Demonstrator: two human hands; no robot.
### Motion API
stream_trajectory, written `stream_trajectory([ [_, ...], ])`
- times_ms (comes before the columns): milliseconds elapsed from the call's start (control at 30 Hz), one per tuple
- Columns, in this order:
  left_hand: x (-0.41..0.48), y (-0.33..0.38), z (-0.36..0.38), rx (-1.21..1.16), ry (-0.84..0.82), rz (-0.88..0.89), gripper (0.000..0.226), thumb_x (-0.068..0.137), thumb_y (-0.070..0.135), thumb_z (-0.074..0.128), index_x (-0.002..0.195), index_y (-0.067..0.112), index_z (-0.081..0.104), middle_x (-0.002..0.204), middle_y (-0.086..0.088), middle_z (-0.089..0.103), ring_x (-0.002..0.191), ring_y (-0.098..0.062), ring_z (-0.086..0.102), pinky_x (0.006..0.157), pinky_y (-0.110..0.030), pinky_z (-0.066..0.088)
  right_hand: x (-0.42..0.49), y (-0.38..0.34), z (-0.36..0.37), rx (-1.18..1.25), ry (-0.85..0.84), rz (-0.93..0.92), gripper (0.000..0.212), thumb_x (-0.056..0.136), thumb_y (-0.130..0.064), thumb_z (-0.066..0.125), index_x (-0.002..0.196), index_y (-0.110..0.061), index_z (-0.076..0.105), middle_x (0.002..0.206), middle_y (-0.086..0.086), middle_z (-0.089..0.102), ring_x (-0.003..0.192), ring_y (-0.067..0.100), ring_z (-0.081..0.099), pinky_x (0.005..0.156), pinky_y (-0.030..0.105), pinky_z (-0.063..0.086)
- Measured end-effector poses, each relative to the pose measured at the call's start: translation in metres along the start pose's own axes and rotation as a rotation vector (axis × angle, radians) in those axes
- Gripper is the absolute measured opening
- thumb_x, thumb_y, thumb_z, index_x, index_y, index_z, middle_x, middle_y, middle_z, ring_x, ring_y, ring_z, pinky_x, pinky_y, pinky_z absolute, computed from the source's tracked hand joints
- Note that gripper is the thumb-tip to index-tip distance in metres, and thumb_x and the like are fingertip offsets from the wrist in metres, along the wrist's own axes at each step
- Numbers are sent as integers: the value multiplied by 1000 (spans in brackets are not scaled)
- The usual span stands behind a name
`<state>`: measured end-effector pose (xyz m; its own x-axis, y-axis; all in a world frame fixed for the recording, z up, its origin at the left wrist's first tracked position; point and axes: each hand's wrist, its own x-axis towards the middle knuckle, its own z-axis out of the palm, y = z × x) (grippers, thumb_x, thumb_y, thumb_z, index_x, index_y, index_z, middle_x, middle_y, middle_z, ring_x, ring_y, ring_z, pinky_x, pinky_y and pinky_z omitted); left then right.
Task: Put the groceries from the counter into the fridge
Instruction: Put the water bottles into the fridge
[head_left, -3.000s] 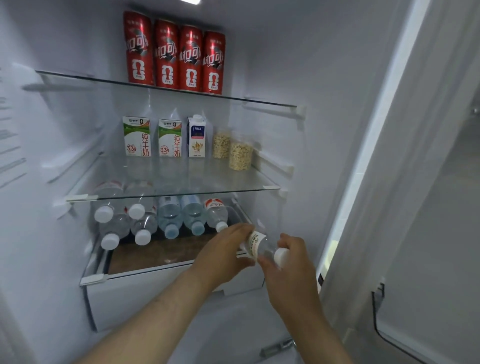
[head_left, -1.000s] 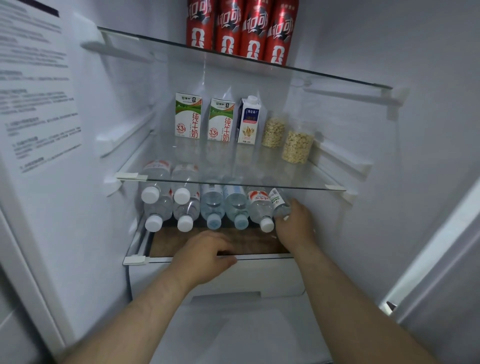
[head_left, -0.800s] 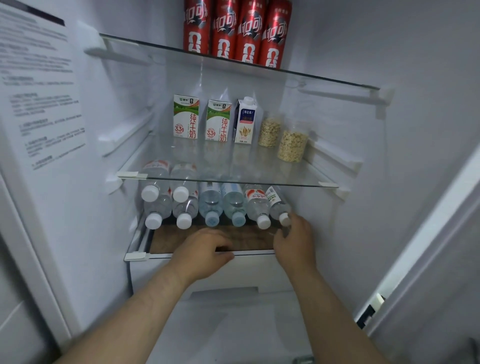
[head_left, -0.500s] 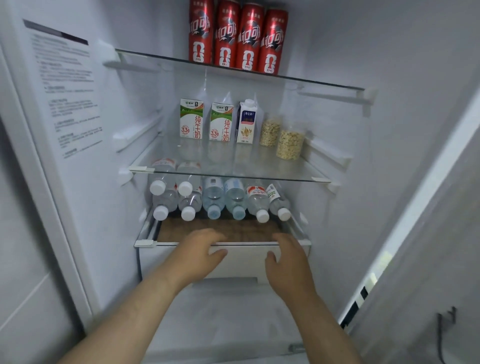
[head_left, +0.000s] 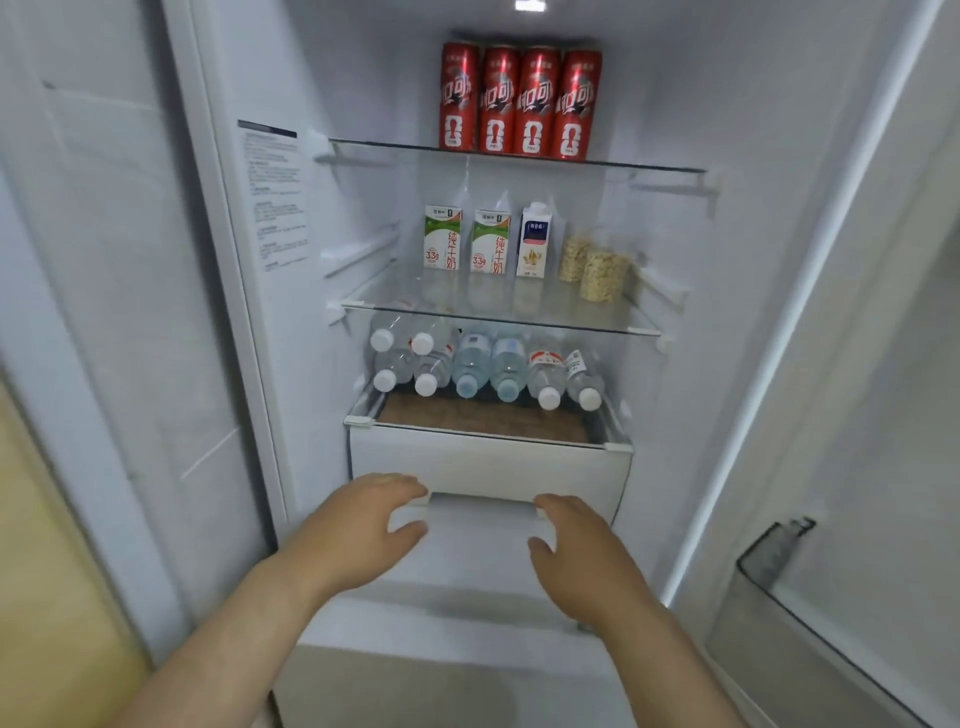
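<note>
I saw four cans (head_left: 521, 101) standing in a row at the back of the top shelf (head_left: 649, 167). On the middle shelf (head_left: 519, 319) three cartons (head_left: 488, 241) stood side by side, with two jars (head_left: 597, 270) to their right. Beneath it, bottles (head_left: 488, 364) lay side by side, caps toward me, above the drawer (head_left: 488, 457). My left hand (head_left: 358, 525) and right hand (head_left: 582, 540) were before the drawer, apart.

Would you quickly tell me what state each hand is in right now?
Left hand: open, holding nothing.
Right hand: open, holding nothing.
</note>
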<state>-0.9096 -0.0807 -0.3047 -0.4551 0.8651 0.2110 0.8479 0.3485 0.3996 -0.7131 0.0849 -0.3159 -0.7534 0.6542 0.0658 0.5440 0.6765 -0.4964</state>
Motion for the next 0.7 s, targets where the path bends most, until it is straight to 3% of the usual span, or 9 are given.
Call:
stream_trajectory([
  [267,-50,23,-6,16,-15,-42,47,95,44,55,140,34,47,149,16,41,136,-2,34,110,-14,22,-49,-6,-18,1,27,-65,53,101,-33,44,152,-26,29,156,-8,31,140,12,33,112,25,28],
  [533,-49,61,-15,30,-38,96,49,97,41,51,144,35,41,150,18,39,139,-2,32,109,-14,20,-95,-14,-34,64,96,-74,52,101,-32,46,151,-28,30,154,-13,31,140,5,31,112,19,23],
  [700,-48,74,-14,-25,-63,168,48,96,42,52,143,37,43,149,18,40,137,-2,34,110,-17,24,-128,-18,-40,74,131,3,50,100,-33,47,149,-31,34,151,-18,33,134,3,39,109,17,30],
])
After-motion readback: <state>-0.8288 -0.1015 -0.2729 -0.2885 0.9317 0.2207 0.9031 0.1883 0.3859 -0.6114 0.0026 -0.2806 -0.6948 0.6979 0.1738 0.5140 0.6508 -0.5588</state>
